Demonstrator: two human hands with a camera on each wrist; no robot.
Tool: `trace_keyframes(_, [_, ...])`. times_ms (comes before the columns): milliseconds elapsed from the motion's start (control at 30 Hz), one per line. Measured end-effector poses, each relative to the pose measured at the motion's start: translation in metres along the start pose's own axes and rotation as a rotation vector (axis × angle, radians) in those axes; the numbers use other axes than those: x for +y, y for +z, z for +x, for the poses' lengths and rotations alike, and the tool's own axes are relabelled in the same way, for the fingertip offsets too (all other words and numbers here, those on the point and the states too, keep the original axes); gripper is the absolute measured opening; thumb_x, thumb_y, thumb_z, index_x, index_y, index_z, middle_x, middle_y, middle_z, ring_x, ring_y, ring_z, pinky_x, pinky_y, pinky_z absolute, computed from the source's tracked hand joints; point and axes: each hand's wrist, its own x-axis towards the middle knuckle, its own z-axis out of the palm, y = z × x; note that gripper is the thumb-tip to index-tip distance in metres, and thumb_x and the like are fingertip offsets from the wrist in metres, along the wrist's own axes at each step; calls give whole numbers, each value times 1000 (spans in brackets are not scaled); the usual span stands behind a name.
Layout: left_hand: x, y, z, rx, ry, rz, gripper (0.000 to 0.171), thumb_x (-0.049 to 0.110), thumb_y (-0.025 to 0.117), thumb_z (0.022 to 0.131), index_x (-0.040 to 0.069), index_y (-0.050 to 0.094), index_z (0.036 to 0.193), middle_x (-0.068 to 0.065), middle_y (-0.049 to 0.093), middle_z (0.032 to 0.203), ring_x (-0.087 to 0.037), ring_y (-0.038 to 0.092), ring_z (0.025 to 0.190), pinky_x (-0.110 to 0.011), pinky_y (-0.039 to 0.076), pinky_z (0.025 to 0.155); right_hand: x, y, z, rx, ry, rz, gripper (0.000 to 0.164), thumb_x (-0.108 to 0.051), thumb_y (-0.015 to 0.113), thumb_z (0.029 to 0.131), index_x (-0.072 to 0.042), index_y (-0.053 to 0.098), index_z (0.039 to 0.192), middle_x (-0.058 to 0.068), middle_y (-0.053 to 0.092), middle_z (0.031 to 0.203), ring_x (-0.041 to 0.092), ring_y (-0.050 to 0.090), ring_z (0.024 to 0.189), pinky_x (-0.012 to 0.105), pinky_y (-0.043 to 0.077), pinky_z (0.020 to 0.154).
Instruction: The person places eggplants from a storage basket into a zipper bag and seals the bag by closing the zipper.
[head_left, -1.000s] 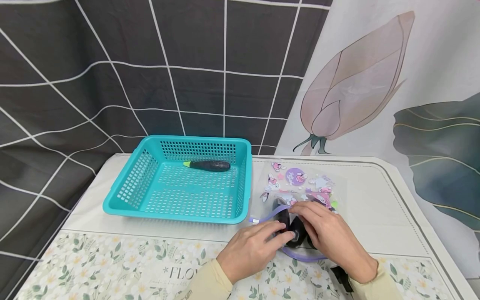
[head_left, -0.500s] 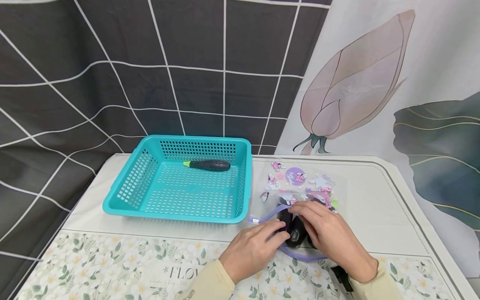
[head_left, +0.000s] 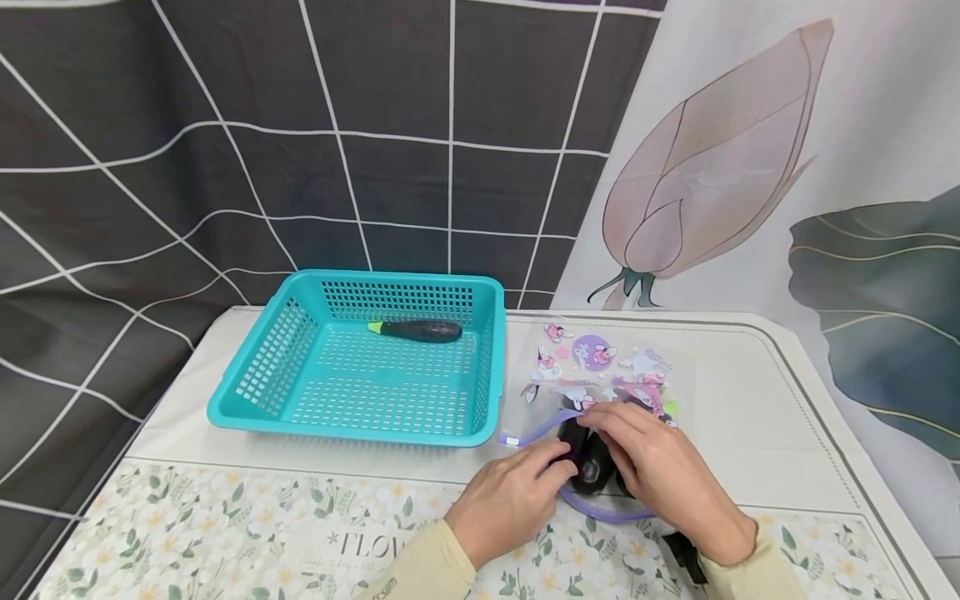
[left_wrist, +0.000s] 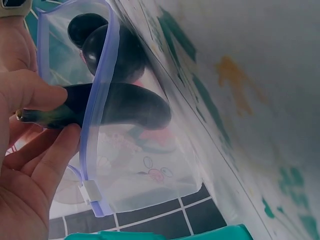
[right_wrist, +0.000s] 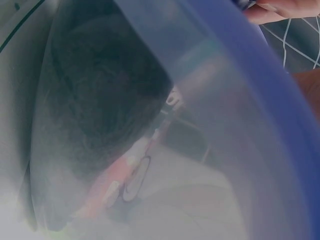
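My left hand (head_left: pixel 512 493) pinches the stem end of a dark eggplant (left_wrist: pixel 132 102) between thumb and fingers. That eggplant lies across the purple zip edge, its rounded end inside a clear zip bag (head_left: pixel 525 417) printed with pink and purple figures. More dark eggplants (left_wrist: pixel 125 52) are inside the bag; one (head_left: pixel 594 468) shows at the mouth in the head view. Reaching over from the right, my right hand (head_left: pixel 660 467) holds the bag's upper edge with curled fingers. In the left wrist view, a white slider (left_wrist: pixel 90 191) sits at one end of the zip.
A turquoise perforated basket (head_left: pixel 352 436) stands left of the bag, with a slender dark eggplant (head_left: pixel 422 331) with a bright green end inside. Under everything is a white table with a floral cloth (head_left: pixel 225 533). A dark gridded curtain (head_left: pixel 390 167) hangs behind.
My left hand has shifted slightly right and toward the person, and the eggplant it holds has moved a little the same way. The right hand and the basket look unchanged.
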Motion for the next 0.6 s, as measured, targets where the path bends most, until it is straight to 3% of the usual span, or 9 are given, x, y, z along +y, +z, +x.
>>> trace_keyframes(367, [0,1,2,-28,17,56,28,7,72,83,9,71,111,-7,65,123,-18,63,119,-23,48,101,-1,1,0,4,-5,1,47,-31,27,110,-11,70,112,3,67,116,21,66,104,39,56,78])
trace_keyframes(600, [1,-2,4,-64,-11,32,28,7,72,85,9,71,113,-8,65,126,-18,61,121,-25,48,102,-1,2,1,3,-6,2,47,-31,26,110,-12,69,112,3,66,116,21,66,105,39,56,79])
